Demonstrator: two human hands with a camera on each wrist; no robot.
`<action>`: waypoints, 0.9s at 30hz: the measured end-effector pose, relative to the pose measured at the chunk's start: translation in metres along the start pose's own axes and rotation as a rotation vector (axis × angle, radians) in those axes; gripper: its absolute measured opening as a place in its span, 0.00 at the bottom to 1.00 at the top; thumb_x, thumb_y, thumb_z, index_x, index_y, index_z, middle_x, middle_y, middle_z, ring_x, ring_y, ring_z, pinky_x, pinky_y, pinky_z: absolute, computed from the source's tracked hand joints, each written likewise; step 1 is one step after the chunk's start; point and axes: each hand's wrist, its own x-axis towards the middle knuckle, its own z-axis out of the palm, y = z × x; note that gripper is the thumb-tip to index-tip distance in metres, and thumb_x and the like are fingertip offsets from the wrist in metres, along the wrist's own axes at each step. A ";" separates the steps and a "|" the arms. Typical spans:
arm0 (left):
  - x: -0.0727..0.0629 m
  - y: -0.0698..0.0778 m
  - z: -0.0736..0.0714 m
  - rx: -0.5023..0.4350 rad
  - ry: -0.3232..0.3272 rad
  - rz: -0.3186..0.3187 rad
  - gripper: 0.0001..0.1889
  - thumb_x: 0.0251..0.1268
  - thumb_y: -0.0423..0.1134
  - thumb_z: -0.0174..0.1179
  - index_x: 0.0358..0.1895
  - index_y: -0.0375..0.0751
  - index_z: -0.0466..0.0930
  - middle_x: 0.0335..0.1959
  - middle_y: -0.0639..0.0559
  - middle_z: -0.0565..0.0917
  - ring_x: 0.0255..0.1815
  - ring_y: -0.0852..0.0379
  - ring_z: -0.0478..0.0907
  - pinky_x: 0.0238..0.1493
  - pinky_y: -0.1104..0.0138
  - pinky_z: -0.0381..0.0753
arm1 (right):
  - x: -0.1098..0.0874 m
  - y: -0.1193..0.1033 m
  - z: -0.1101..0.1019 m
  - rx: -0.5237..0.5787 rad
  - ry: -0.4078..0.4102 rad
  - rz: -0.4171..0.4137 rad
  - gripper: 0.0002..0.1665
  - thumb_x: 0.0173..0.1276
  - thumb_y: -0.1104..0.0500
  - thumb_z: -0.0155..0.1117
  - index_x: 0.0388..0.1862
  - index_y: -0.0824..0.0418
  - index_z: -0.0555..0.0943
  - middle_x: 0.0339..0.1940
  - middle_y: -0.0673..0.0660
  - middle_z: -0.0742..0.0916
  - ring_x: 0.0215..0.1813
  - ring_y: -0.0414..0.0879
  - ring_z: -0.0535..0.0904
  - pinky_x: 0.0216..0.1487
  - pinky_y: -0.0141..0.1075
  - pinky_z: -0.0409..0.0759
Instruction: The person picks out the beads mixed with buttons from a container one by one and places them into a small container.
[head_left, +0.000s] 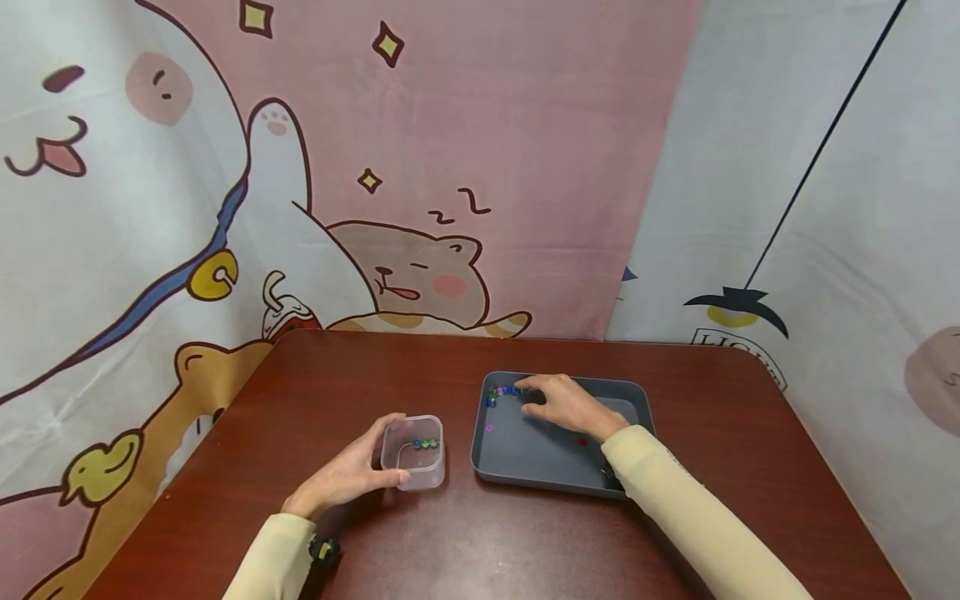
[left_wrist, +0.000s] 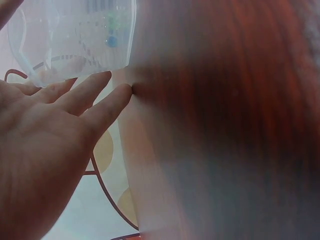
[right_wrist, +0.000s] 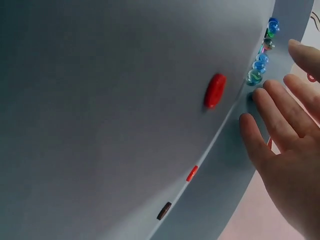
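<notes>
My left hand point(head_left: 345, 471) grips a small clear plastic container point(head_left: 429, 477) by its sides, thumb in front and fingers behind. Several blue and green glass marbles point(head_left: 425, 444) lie inside it. On the right, a grey rectangular tray point(head_left: 517, 457) holds more marbles point(head_left: 501, 391), grouped at its far left corner. Over the tray reaches my right hand point(head_left: 566, 404), thumb and fingers apart, with the fingertips close to the marbles. The right wrist view shows those marbles point(right_wrist: 254, 76) just beyond the fingertips, and nothing visible is held.
Also in the tray are a pink ring point(head_left: 489, 427), a larger red piece point(right_wrist: 215, 91), a small red piece point(right_wrist: 192, 173) and a dark piece point(right_wrist: 164, 211). Both tray and container are at a brown wooden table point(head_left: 360, 367). A cartoon-printed cloth point(head_left: 525, 167) hangs behind.
</notes>
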 end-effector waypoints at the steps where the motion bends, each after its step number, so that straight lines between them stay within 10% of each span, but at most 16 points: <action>1: 0.000 0.000 0.000 -0.001 0.000 -0.001 0.47 0.63 0.44 0.75 0.79 0.44 0.55 0.67 0.41 0.74 0.61 0.43 0.75 0.57 0.61 0.74 | 0.000 0.000 0.000 0.000 0.000 0.000 0.29 0.72 0.56 0.72 0.69 0.60 0.79 0.65 0.57 0.84 0.66 0.54 0.79 0.65 0.52 0.76; 27: -0.001 0.002 0.000 -0.009 0.010 -0.029 0.47 0.62 0.44 0.76 0.79 0.49 0.54 0.66 0.42 0.75 0.61 0.45 0.76 0.56 0.64 0.74 | 0.002 -0.003 0.005 -0.177 -0.054 -0.066 0.24 0.72 0.58 0.71 0.65 0.62 0.82 0.63 0.60 0.84 0.67 0.55 0.78 0.68 0.53 0.72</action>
